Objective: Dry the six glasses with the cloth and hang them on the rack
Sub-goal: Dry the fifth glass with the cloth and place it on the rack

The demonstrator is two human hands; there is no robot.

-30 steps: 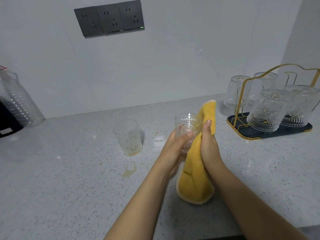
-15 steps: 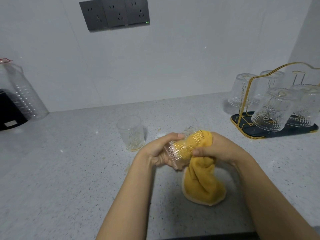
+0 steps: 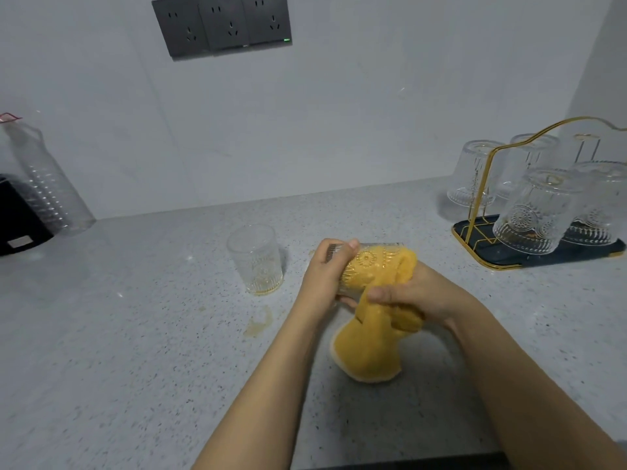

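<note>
My left hand (image 3: 324, 278) grips a patterned clear glass (image 3: 364, 264) lying on its side above the counter. A yellow cloth (image 3: 369, 347) is stuffed into its mouth and hangs down below. My right hand (image 3: 417, 295) holds the cloth at the glass's opening. A second glass (image 3: 255, 257) stands upright on the counter to the left. At the right a gold wire rack (image 3: 481, 184) on a dark tray (image 3: 556, 256) carries several glasses hung upside down, the nearest (image 3: 532, 215) at the front.
A grey speckled counter (image 3: 135, 334) has a small yellowish spill (image 3: 259, 323) in front of the upright glass. A clear plastic jug (image 3: 44, 184) and a black object (image 3: 17, 218) sit at the far left. Dark wall sockets (image 3: 222, 23) are above.
The glass went from upright in my left hand to lying on its side, and my right hand pushed the cloth into its mouth. The glass has since turned a little.
</note>
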